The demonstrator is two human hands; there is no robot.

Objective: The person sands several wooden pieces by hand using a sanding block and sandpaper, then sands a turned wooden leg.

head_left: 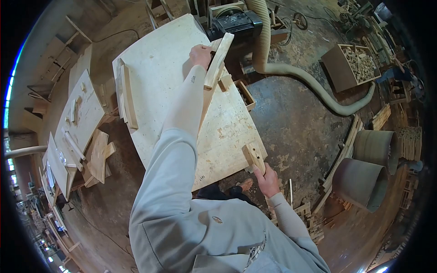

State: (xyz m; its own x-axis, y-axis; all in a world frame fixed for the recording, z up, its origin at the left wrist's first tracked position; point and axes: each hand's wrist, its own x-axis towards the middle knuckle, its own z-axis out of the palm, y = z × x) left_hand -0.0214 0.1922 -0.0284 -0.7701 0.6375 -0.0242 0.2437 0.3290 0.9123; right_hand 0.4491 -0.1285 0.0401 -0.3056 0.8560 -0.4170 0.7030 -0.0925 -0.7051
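Near the top of the plywood table, my left hand is closed at the side of a long wooden piece; its fingertips are partly hidden, so what they grip cannot be made out. My right hand is wrapped round the lower end of a short wooden block with dark holes, over the table's right front corner. A small wood block lies beside the long piece. Several wooden strips are stacked along the table's left edge.
Behind the table is a dark motor with a ribbed hose running right across the floor. A box of wood scraps and two drums stand at the right. Plywood boards with offcuts are at the left.
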